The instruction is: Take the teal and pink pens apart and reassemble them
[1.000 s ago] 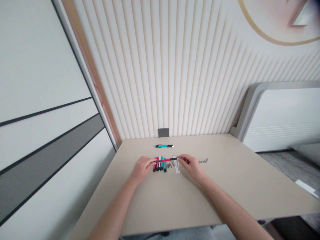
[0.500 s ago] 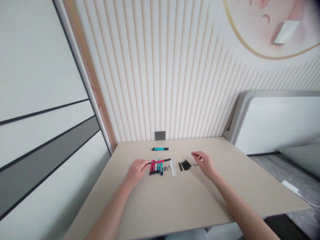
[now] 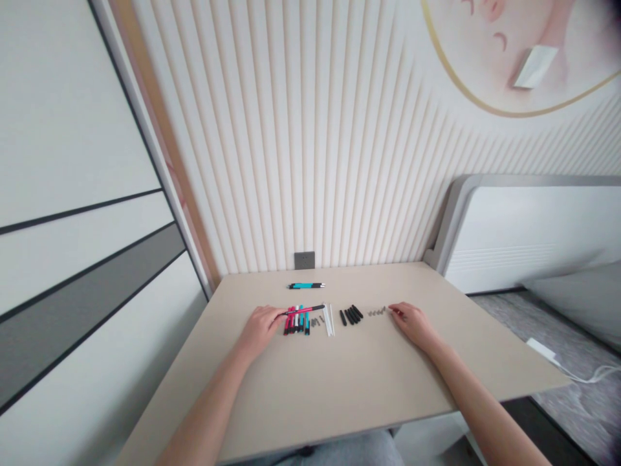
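My left hand [image 3: 259, 325] grips the end of a pink-and-black pen [image 3: 305, 310] that lies slanted over a row of pink, white, teal and black pen barrels [image 3: 295, 321]. To their right lie small grey bits [image 3: 317, 320], white refill tubes [image 3: 328, 320] and several black pen pieces [image 3: 350, 315]. My right hand [image 3: 413, 323] rests on the beige table [image 3: 339, 382], fingertips pinched close beside a row of small grey springs [image 3: 377, 312]. What the fingers hold, if anything, is too small to see. A whole teal pen [image 3: 305, 285] lies farther back.
A grey wall socket [image 3: 304, 260] sits at the table's back edge on the ribbed wall. A white-and-grey headboard [image 3: 524, 226] stands to the right. A white charger with cable [image 3: 546, 351] lies beyond the table's right edge.
My right hand let go of the pink pen's end and moved right to the small springs, uncovering the black pieces. My left hand kept the pen. The camera view shifted right.
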The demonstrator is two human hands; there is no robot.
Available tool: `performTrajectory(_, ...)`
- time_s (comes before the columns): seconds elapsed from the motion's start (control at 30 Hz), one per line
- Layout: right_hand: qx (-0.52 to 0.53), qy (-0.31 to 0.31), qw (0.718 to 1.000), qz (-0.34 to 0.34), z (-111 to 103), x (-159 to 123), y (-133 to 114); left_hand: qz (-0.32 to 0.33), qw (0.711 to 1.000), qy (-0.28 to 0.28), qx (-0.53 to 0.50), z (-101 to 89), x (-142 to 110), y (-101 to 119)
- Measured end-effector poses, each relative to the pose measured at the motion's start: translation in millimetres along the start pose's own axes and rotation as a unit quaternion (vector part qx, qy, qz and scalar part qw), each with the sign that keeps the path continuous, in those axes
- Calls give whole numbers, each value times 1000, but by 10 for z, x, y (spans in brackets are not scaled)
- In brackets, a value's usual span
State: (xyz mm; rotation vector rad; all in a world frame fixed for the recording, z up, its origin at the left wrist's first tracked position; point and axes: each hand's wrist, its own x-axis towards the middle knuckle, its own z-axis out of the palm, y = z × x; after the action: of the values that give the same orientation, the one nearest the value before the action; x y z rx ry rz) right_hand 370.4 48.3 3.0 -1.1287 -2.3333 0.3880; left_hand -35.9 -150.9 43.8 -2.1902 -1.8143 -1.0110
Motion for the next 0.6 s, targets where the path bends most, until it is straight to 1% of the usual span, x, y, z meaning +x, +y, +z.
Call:
performTrajectory(0.07, 13, -3, 1000, 5, 15, 27, -12, 1, 1000, 3, -1, 10, -4, -16)
performTrajectory(0.17, 26, -7, 1000, 10, 27, 43, -6, 5, 1000, -8, -4, 19, -12, -22)
performTrajectory(0.27, 32, -10, 999, 12, -8, 26, 3, 7, 1000, -9, -2, 17, -17, -17)
performTrajectory(0.3, 28, -4, 1000, 12, -31, 15, -13, 7, 1000, -6, -2, 15, -16, -15)
performTrajectory(0.37, 6, 40, 999, 10, -83, -6, -115, 8, 1000, -4, -4, 10, -11, -11)
performTrajectory(0.43, -25, 113, 993, -6, -114, -9, -341, 10, 1000, -6, -10, 10, -3, -9)
performTrajectory(0.47, -26, 134, 990, -27, -113, 2, -501, 12, 1000, -9, -12, 12, 1, -8)
performTrajectory(0.5, -15, 124, 990, -64, -96, 26, -682, 13, 1000, -10, -14, 16, 5, -6)
performTrajectory(0.57, 11, 59, 986, -155, -15, 110, -1064, 15, 1000, -8, -15, 24, 6, -2)
performTrajectory(0.6, 22, 33, 981, -189, 45, 168, -1239, 15, 1000, -4, -14, 27, 4, 1)
